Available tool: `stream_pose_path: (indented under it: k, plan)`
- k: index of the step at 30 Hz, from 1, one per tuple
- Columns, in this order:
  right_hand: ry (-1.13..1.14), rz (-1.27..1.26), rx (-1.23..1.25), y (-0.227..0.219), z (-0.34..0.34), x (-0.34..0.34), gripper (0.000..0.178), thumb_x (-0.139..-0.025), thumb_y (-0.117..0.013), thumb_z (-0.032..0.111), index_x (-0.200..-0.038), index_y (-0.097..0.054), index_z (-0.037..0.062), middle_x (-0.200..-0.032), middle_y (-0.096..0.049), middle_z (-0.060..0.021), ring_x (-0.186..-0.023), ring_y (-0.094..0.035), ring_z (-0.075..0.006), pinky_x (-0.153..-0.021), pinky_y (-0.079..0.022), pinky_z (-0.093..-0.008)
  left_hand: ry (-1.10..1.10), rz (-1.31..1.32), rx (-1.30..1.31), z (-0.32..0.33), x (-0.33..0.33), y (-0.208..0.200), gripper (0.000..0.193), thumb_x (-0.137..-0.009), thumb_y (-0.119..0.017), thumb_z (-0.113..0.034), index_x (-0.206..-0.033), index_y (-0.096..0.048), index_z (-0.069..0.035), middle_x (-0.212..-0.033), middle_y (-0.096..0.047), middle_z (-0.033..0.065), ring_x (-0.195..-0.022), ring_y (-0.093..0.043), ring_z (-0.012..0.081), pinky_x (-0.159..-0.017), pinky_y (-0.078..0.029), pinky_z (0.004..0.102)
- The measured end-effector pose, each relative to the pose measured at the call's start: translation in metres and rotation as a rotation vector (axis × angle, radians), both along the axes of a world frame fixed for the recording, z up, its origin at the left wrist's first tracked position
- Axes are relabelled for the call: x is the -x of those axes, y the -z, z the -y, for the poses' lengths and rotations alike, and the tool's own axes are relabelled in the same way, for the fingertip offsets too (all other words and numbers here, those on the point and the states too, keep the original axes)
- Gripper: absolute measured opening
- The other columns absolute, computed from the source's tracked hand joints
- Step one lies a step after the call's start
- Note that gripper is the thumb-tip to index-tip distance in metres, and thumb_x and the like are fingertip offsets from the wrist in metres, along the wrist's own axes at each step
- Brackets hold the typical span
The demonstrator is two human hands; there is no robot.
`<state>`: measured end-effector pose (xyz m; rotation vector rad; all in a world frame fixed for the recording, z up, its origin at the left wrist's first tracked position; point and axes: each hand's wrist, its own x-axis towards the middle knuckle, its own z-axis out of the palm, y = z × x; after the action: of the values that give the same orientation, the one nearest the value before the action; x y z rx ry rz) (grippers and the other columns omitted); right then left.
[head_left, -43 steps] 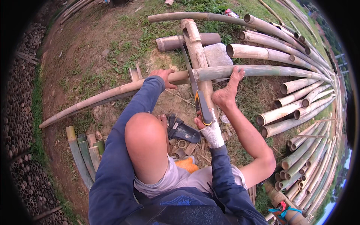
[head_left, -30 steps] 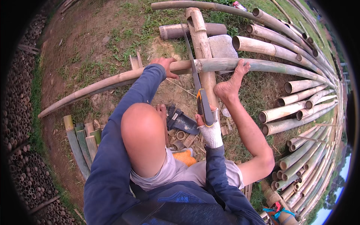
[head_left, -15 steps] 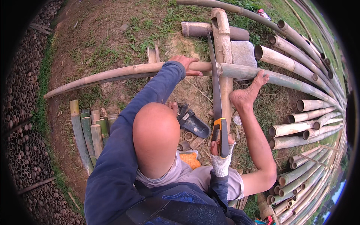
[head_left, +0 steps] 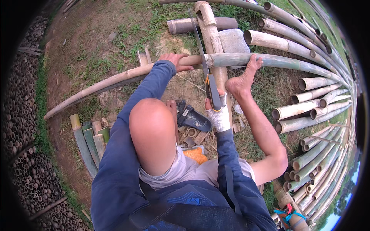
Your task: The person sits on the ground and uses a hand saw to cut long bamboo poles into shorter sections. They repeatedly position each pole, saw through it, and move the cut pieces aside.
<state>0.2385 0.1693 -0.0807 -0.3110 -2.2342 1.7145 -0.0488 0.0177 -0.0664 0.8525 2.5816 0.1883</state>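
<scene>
A long bamboo pole [head_left: 115,81] lies crosswise over a thick bamboo log [head_left: 210,27]. My left hand [head_left: 174,61] presses down on the pole. My right hand [head_left: 216,112], in a white glove, grips the yellow and black handle of a hand saw [head_left: 200,50]. The saw's blade crosses the pole just to the right of my left hand. My bare right foot [head_left: 243,79] rests on the pole to the right of the cut. My left knee [head_left: 150,119] is bent up between my arms.
Cut bamboo poles are piled at the right [head_left: 308,104]. Short bamboo offcuts [head_left: 90,138] lie on the ground at the left. A dark sandal [head_left: 192,117], small bamboo rings and an orange cloth [head_left: 194,154] lie under my legs. A flat stone [head_left: 233,40] sits beside the log.
The saw has been drawn back toward me, with my right hand lower in the picture. My left hand and right foot have stayed on the pole.
</scene>
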Motion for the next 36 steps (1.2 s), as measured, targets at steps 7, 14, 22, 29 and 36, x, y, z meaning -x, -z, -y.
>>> stream_pose_path:
  k: [7,14,22,29,36]
  plan:
    - [0.062,0.052,0.043,-0.030,0.039,-0.185,0.049,-0.091,-0.068,-0.003,-0.135,-0.049,0.0025,-0.139,-0.060,-0.0226,-0.124,-0.063,-0.0274,-0.108,-0.049,-0.0427,-0.013,-0.074,-0.037,-0.001,0.002,0.012,0.098,-0.073,-0.060,-0.097,-0.147,-0.063,-0.033,-0.121,-0.077,0.0175,-0.114,-0.073,0.0391,-0.103,-0.056,0.0510]
    - [0.073,-0.073,-0.061,0.008,0.015,0.005,0.045,-0.098,-0.066,0.001,-0.139,-0.049,0.0020,-0.134,-0.059,-0.0139,-0.118,-0.060,-0.0203,-0.102,-0.050,-0.0343,-0.024,-0.059,-0.003,-0.001,0.000,0.010,0.097,-0.073,-0.060,-0.097,-0.149,-0.060,-0.037,-0.125,-0.076,0.0174,-0.118,-0.071,0.0393,-0.106,-0.053,0.0515]
    - [0.104,0.006,-0.043,-0.036,0.051,-0.140,0.046,-0.099,-0.064,0.002,-0.142,-0.048,0.0010,-0.138,-0.058,-0.0191,-0.121,-0.062,-0.0239,-0.104,-0.050,-0.0375,-0.002,0.007,-0.009,0.001,0.004,0.005,0.098,-0.072,-0.064,-0.095,-0.149,-0.062,-0.034,-0.129,-0.074,0.0193,-0.123,-0.068,0.0417,-0.113,-0.048,0.0518]
    - [0.123,0.054,-0.029,-0.037,0.027,-0.036,0.049,-0.099,-0.066,0.003,-0.144,-0.049,0.0019,-0.138,-0.058,-0.0140,-0.119,-0.060,-0.0217,-0.104,-0.049,-0.0354,-0.008,0.054,-0.018,0.002,0.005,0.009,0.101,-0.074,-0.061,-0.096,-0.151,-0.060,-0.029,-0.129,-0.074,0.0194,-0.124,-0.068,0.0404,-0.112,-0.049,0.0517]
    - [0.137,-0.041,-0.064,0.004,0.014,0.018,0.050,-0.098,-0.067,0.003,-0.145,-0.051,0.0003,-0.136,-0.061,-0.0147,-0.121,-0.060,-0.0217,-0.106,-0.049,-0.0339,-0.134,-0.319,-0.297,0.036,0.047,0.016,0.086,-0.088,-0.063,-0.082,-0.153,-0.057,-0.026,-0.137,-0.070,0.0150,-0.125,-0.067,0.0382,-0.112,-0.050,0.0507]
